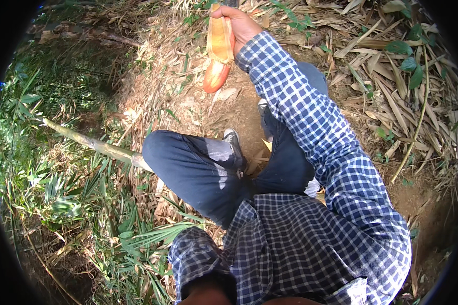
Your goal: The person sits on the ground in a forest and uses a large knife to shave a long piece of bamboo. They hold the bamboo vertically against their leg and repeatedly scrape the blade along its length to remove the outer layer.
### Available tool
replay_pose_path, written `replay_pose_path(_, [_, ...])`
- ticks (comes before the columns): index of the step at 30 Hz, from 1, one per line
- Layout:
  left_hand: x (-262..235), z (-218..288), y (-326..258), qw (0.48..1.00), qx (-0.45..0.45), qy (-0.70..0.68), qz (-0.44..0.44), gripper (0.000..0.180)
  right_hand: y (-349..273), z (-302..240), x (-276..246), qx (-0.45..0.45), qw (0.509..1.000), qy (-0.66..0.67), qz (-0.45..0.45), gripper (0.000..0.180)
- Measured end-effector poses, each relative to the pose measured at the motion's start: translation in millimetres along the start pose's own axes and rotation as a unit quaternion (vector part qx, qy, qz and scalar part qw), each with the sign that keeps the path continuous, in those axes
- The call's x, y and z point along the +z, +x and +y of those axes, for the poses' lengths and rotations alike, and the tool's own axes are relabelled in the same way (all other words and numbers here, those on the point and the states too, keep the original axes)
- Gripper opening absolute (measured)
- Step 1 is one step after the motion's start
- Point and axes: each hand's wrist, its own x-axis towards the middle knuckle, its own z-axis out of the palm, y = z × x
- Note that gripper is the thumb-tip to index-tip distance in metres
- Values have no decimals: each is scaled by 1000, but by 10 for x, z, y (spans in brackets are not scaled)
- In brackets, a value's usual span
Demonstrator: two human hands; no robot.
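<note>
The right hand [237, 24] is stretched out ahead of the crouched legs and closed around the upper part of an orange-yellow bamboo shoot [218, 53], which hangs upright over bare soil strewn with dry leaves [392, 96], its reddish, rounded end pointing down. The shoot looks stiff and fairly light, with a smooth, possibly slick peeled surface, so a full wrap of the fingers high on the pale ribbed section, as held now, seems the surest grip; the soft lower tip would likely bruise. The left hand is hidden below the checked sleeve at the bottom edge, so its state cannot be told. A green bamboo stalk [94, 144] lies beside the left knee.
</note>
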Motion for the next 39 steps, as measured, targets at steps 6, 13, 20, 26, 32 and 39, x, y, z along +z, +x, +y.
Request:
replay_pose_path(6, [39,-42,-16,1000,-1,-7,-6,40,-91,-76,-3,32,999,-18,7,30])
replay_pose_path(13, [67,-91,-33,1000,-1,-15,-14,41,8,8,-38,36,999,23,18,21])
replay_pose_path(20, [75,-138,-37,1000,6,-21,-21,41,40,23,-102,34,999,13,13,23])
replay_pose_path(26, [86,-95,-41,999,14,-19,-27,41,11,-3,-72,84,996,28,6,12])
replay_pose_path(32, [107,-116,-59,999,20,-30,-37,41,-6,14,-65,62,997,-4,35,23])
replay_pose_path(39, [102,-134,-87,998,25,-30,-47,42,34,97,-47,76,996,19,36,21])
